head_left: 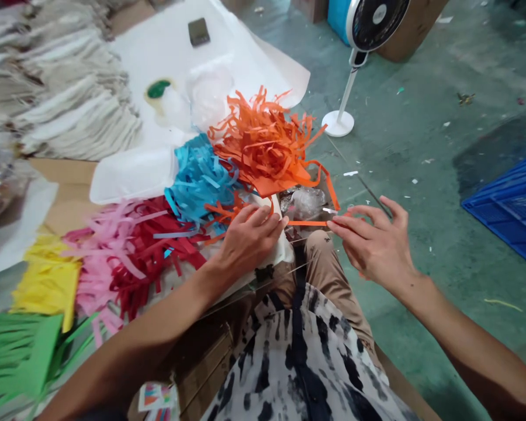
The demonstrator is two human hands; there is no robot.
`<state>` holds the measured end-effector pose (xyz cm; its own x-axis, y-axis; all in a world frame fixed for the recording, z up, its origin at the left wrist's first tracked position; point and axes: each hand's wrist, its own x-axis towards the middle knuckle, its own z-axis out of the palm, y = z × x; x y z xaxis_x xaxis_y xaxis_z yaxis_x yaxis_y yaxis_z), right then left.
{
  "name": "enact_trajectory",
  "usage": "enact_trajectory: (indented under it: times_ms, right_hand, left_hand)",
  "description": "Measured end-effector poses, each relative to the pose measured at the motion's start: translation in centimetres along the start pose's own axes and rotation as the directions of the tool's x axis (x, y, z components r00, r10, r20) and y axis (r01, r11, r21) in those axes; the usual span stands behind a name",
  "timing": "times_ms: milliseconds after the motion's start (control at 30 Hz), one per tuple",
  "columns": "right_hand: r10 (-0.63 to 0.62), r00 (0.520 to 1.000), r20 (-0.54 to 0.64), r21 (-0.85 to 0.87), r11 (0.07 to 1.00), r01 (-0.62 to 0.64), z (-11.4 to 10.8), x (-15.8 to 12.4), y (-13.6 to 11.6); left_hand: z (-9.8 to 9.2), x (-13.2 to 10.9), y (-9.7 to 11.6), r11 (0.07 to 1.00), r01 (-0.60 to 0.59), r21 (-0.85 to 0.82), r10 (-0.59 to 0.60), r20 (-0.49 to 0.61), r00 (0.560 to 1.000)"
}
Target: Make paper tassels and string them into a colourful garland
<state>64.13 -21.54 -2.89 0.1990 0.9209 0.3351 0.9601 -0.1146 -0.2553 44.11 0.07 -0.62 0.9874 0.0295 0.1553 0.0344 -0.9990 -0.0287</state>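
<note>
A thin orange paper strip (307, 223) stretches level between my two hands above my lap. Its left end meets the fingertips of my left hand (252, 238), which are bent and pressed together. At the other end, my right hand (374, 242) pinches it between thumb and fingers, the remaining fingers raised and slightly spread. Just beyond my left hand lies a tangled heap of orange strips (267, 146), with one loose strip hanging down its right side. A pile of blue strips (201, 181) sits beside it on the left.
Dark red (149, 251), pink (109, 245), yellow (48, 275) and green strips (21, 356) lie leftward. A white plastic tray (134, 175) and stacked pale cloth bundles (79, 88) stand behind. A white fan (338, 123) and a blue crate (508, 204) are on the floor.
</note>
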Motion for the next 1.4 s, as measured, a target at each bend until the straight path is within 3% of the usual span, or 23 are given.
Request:
enact_trajectory:
  times_ms: [167,333,433,533,633,767,900,1000,1067,1100,1200,1300,1400]
  right_hand:
    - [-0.095,0.995,-0.033,-0.086,0.992,0.092,-0.4,0.8,-0.8]
    - [-0.097,0.995,-0.023,-0.092,0.991,0.094,-1.2,1.2,-1.6]
    - [-0.076,0.997,-0.030,-0.068,0.995,0.074,-1.9,-0.1,-2.2]
    - [-0.046,0.998,-0.032,-0.054,0.998,0.044,-2.2,-1.6,-3.1]
    - [-0.059,0.997,-0.046,-0.163,0.985,0.050,-1.8,-2.3,-4.1]
    - [-0.155,0.983,-0.099,-0.308,0.944,0.117,-0.1,-2.2,-4.9]
    - [-0.229,0.964,-0.133,-0.268,0.945,0.187,0.7,-2.5,-4.9]
    - [-0.242,0.949,-0.201,-0.220,0.956,0.197,-0.3,-2.9,-4.8]
    - [-0.271,0.927,-0.259,-0.208,0.953,0.221,-1.4,-3.0,-5.0]
    - [-0.291,0.913,-0.286,-0.212,0.949,0.235,-2.0,-2.9,-5.2]
    - [-0.349,0.861,-0.369,-0.252,0.930,0.269,-3.5,-2.6,-5.9]
    - [-0.357,0.827,-0.435,-0.276,0.927,0.255,-4.3,-2.0,-6.8]
    - [-0.295,0.844,-0.448,-0.243,0.949,0.203,-4.3,-1.3,-7.9]
  left_hand:
    - [0.4,1.4,1.1,0.999,0.032,0.016,-0.030,-0.092,0.995]
    - [0.6,3.0,1.6,0.998,-0.068,0.003,0.067,0.036,0.997]
    - [0.2,1.8,2.8,0.995,-0.102,0.021,0.100,0.069,0.993]
    - [0.0,-0.1,5.1,0.997,-0.064,0.052,0.062,0.040,0.997]
    - [0.3,-1.5,7.1,0.994,0.001,0.108,0.000,-0.007,1.000]
    - [1.3,-2.2,8.2,0.990,0.013,0.140,-0.001,-0.084,0.996]
    - [1.4,-2.3,8.5,0.998,0.046,0.044,-0.040,-0.130,0.991]
    - [0.0,-2.0,8.5,0.966,0.139,-0.217,-0.175,-0.158,0.972]
    - [-1.5,-1.6,8.2,0.844,0.185,-0.504,-0.284,-0.126,0.951]
    - [-2.4,-1.5,8.0,0.737,0.200,-0.645,-0.315,-0.067,0.947]
    - [-4.4,-1.4,7.5,0.282,0.292,-0.914,-0.282,0.212,0.936]
    - [-5.0,-1.9,7.3,-0.196,0.373,-0.907,-0.226,0.412,0.883]
    - [-4.5,-2.8,7.9,-0.549,0.348,-0.760,-0.192,0.520,0.832]
